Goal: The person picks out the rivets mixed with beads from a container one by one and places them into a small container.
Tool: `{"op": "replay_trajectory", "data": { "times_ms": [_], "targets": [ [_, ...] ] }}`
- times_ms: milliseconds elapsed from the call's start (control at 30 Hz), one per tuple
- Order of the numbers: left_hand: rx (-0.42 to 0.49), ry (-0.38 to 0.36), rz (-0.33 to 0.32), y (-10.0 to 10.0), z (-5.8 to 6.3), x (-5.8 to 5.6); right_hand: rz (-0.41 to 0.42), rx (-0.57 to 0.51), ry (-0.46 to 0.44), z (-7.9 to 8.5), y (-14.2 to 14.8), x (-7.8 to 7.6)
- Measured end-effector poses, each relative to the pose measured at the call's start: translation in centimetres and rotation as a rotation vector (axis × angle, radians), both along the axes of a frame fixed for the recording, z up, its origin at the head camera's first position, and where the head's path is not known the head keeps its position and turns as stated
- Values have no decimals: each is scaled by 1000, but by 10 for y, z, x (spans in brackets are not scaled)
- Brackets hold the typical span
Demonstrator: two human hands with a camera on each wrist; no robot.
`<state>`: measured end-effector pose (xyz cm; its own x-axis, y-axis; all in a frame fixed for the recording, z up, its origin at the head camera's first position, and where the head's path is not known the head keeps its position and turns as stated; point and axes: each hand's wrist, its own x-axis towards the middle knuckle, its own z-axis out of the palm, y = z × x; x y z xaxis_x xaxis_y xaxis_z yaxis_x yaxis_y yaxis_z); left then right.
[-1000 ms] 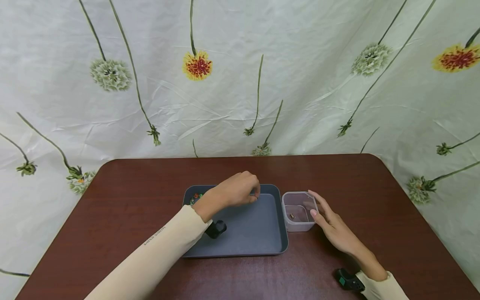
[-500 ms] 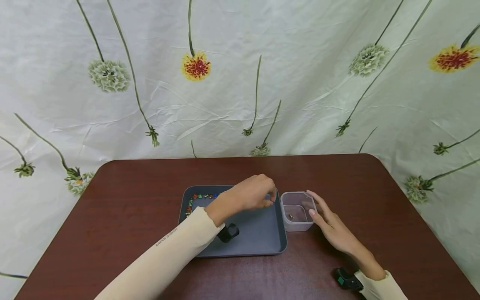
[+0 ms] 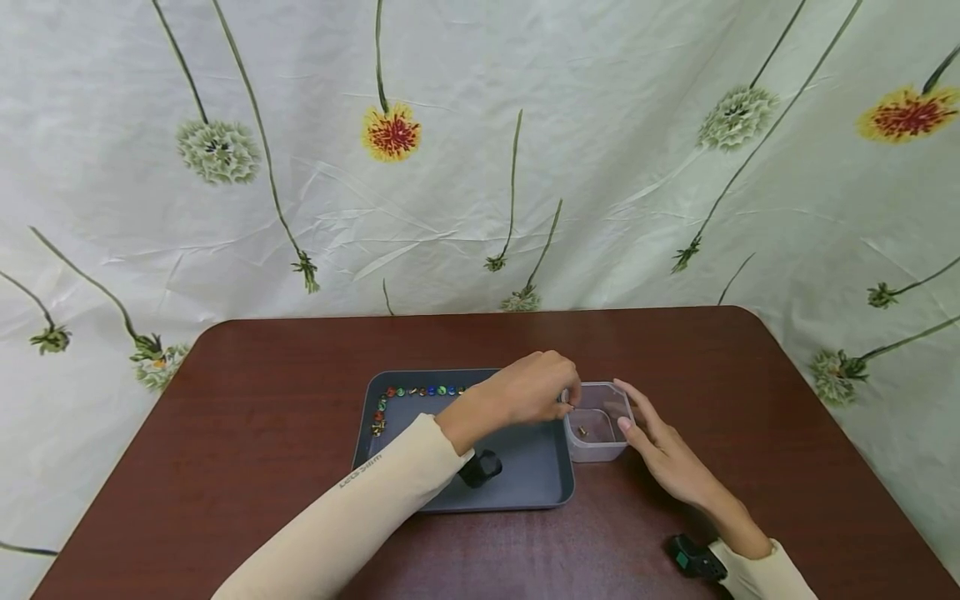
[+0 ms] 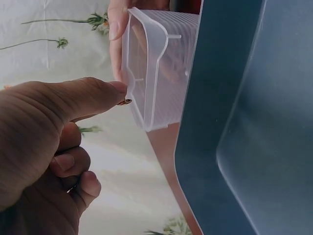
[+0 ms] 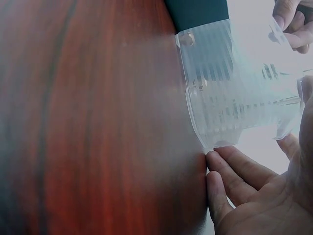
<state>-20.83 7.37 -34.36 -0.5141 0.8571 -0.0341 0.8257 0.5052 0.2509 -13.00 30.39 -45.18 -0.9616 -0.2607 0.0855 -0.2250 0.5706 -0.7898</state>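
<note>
My left hand pinches a small amber bead between thumb and forefinger, over the left rim of a clear plastic container. The other fingers of that hand curl inward. On the container's right side, my right hand holds its wall, thumb at the rim and forefinger toward the far corner. A small gold bead lies on the container's floor. In the grey tray, small shiny beads of several colours form an L along the left and far edges; my left forearm covers part of the tray.
Tray and container stand side by side on a dark red-brown table. Behind the table hangs a white cloth printed with flowers. A black wrist camera sits on my right wrist.
My left hand has moved right, from over the tray to the container's left rim. More of the bead row has come into view. My right hand stays on the container.
</note>
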Motion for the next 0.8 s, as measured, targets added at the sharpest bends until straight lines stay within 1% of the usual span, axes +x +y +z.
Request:
{"op": "replay_trajectory", "data": {
  "times_ms": [267, 500, 800],
  "targets": [
    [-30, -3, 4, 7, 0, 3, -10, 3, -20, 0, -1, -1],
    [-27, 28, -19, 13, -2, 4, -11, 19, -3, 2, 0, -1],
    [-29, 50, -15, 16, -4, 6, -16, 11, -6, 1, 0, 1]
  ]
}}
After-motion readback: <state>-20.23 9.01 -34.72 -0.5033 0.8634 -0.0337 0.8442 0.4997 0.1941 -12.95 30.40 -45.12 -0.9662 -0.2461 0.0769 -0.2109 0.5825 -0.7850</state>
